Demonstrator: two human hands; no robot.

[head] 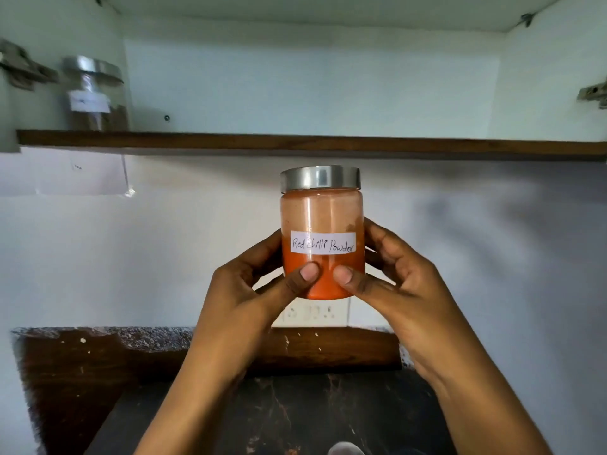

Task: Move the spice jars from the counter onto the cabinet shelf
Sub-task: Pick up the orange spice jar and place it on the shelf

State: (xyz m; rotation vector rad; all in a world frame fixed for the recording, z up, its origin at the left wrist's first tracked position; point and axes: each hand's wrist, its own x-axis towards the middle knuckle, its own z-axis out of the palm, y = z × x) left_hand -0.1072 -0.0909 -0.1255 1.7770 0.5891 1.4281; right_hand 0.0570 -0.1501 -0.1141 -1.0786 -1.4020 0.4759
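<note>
A clear jar of red chilli powder (322, 218) with a steel lid and a handwritten white label is held upright in mid-air, below the cabinet shelf (328, 144). My left hand (262, 287) grips its lower left side and my right hand (391, 277) its lower right, both thumbs pressed on the front. At the far left of the shelf stands another steel-lidded jar (93, 96) holding brown spice. A round steel lid (345, 449) peeks in at the bottom edge, its jar hidden.
The dark stone counter (295, 415) lies under my arms, with a raised brown backsplash ledge (98, 349) behind it. A white wall socket (315, 311) sits behind the held jar. Metal door hinges (594, 93) flank the open cabinet; the shelf right of the brown jar is bare.
</note>
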